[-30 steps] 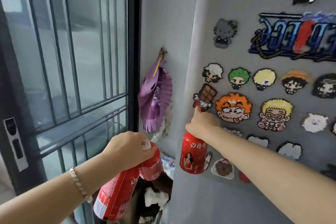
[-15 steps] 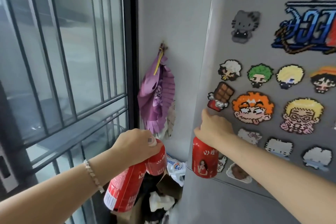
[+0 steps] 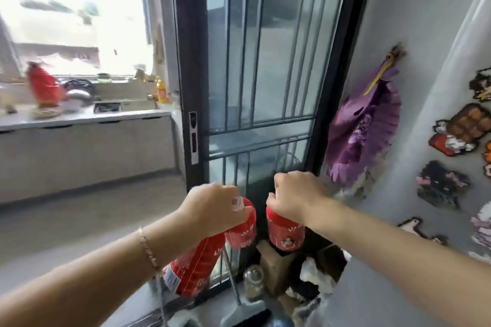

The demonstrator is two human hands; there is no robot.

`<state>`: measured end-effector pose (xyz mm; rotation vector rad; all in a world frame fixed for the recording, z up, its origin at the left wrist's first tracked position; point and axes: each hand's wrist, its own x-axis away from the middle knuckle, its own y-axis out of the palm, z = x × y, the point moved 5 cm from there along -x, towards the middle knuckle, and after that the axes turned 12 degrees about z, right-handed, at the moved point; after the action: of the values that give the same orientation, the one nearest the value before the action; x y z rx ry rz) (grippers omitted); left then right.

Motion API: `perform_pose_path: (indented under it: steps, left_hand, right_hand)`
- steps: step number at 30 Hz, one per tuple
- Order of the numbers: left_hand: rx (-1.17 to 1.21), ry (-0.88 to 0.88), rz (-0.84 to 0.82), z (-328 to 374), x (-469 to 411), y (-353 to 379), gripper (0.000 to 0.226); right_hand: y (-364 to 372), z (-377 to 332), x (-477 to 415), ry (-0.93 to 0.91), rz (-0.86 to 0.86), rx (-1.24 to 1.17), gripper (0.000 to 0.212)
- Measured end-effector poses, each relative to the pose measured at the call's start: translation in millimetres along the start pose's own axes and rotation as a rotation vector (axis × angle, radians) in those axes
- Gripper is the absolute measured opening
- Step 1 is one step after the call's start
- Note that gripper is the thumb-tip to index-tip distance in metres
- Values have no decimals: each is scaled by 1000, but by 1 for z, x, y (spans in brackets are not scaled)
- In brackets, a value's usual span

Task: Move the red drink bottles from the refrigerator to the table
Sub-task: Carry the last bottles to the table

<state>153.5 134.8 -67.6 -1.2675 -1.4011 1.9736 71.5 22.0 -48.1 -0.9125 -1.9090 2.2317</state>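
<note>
- Your left hand [image 3: 215, 210] sits low in the centre of the frame, fingers curled tight round the tops of two bottles at once
- The tilted red bottle [image 3: 194, 265] hangs from that grip, its base slanting down toward the lower left
- The second red bottle [image 3: 241, 228] hangs from the same hand, just to the right of the first and closer to upright
- Your right hand [image 3: 295, 199], just right of centre, is clamped over the top of the third red bottle [image 3: 285, 231], which hangs upright below your knuckles
- The second and third bottles are near each other, with a narrow gap between them
- A bracelet [image 3: 148, 249] circles your left wrist
- The refrigerator [image 3: 451, 141] runs down the right edge, its grey face dotted with pixel-style magnets [image 3: 462, 127]
- A purple fan [image 3: 364, 130] hangs on the wall between the refrigerator and the barred glass door [image 3: 265, 61], which fills the upper centre
- In the upper left a kitchen counter [image 3: 79, 117] carries a yellow bottle [image 3: 162, 90] and a blurred red object [image 3: 43, 87]
- Under the bottles lies blurred clutter, too smeared to name
</note>
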Motion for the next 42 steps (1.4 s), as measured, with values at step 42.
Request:
perform_pose_path:
  steps: [42]
  left_hand:
    - [-729,-1929,47,-208,1168,-480,42]
  right_hand:
    - [-241,-1002,763,-1762,-302,-694,33]
